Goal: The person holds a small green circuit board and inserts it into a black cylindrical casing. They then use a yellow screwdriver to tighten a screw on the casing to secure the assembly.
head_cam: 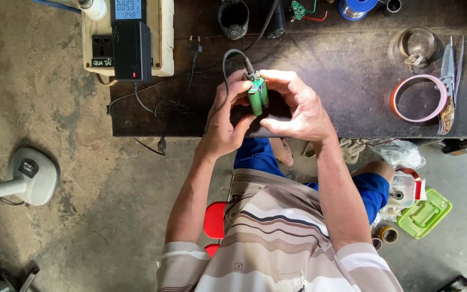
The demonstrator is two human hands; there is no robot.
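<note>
**Green battery pack held in both hands over the dark bench**

Head view: the green battery pack (257, 94), a small bundle of cylindrical cells with a circuit board on its upper end, sits upright between both hands above the near part of the dark workbench (352, 81). The left hand (228, 116) closes its fingers around the pack's left side and lower end. The right hand (295, 105) grips it from the right, forefinger curled over the top and thumb beneath. A black cable (228, 59) rises from the pack's top and arcs back along the left hand. To the far left a black adapter (132, 51) is plugged into a cream socket box (160, 38). On the right of the bench lie a ring of tape (418, 98), a glass jar (417, 46) and scissors (449, 81). A green plastic lid (424, 213) lies on the floor.
</note>
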